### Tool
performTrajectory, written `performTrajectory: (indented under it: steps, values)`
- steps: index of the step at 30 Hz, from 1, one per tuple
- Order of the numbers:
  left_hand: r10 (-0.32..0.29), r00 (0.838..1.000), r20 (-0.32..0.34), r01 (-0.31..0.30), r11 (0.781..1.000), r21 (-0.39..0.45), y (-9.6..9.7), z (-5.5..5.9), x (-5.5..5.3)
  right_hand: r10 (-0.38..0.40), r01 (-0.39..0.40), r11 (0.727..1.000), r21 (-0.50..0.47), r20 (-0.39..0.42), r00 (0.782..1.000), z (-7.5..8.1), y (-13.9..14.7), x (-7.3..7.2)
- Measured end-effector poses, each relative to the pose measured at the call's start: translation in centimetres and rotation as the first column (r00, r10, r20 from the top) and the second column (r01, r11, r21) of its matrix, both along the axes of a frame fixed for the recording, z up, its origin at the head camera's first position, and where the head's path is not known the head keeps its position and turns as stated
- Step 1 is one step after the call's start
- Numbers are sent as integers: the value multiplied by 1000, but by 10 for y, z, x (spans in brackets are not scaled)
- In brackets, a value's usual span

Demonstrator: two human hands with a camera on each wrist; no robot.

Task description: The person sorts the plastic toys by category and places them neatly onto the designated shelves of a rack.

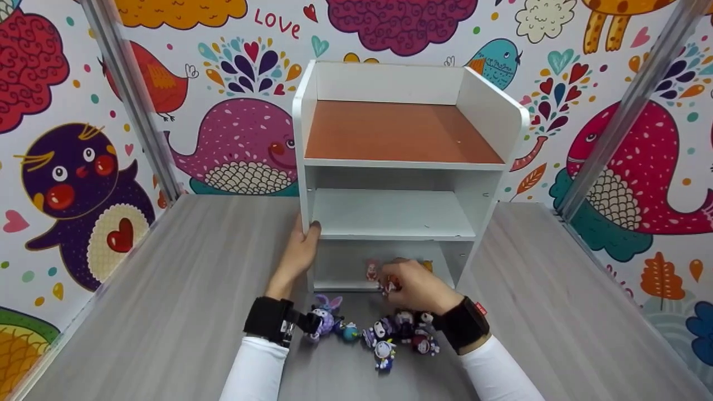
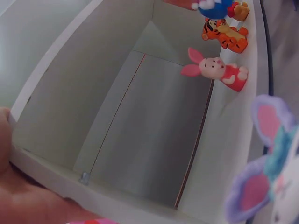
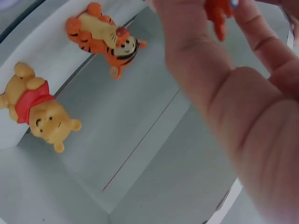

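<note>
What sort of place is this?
Probably a staged booth, maybe for recording: cartoon-printed walls, metal corner posts, and a white shelf unit set in front of the back wall.

Your right hand [image 3: 233, 107] fills the right side, pinching an orange-red piece [image 3: 217, 18] (partly hidden) at the top; a tiger figure [image 3: 105, 39], upper left, and bear figure [image 3: 42, 107], left, lie along the white shelf [image 3: 39, 46].
</note>
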State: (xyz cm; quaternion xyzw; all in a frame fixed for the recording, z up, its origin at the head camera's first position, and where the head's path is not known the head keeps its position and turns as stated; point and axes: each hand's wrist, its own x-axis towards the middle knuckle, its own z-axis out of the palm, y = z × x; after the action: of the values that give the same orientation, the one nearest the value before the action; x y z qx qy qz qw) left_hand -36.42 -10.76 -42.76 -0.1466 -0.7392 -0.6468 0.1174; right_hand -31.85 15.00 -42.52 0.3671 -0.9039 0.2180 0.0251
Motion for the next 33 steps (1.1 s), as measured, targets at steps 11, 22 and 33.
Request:
performTrajectory:
  steps: [11, 22, 33]
  values:
    - [9, 1000, 14, -9, 1000, -1, -1, 0, 0, -66, 71, 995, -64, 83, 994, 9, 3, 0]
    - [7, 1000, -1, -7, 1000, -1, -2, -1, 0, -58, 65, 991, -114, 61, 996, 12, 5, 1]
    - [-6, 1000, 17, 6, 1000, 20, -1, 0, 1, -86, 95, 980, -175, 57, 995, 20, 6, 8]
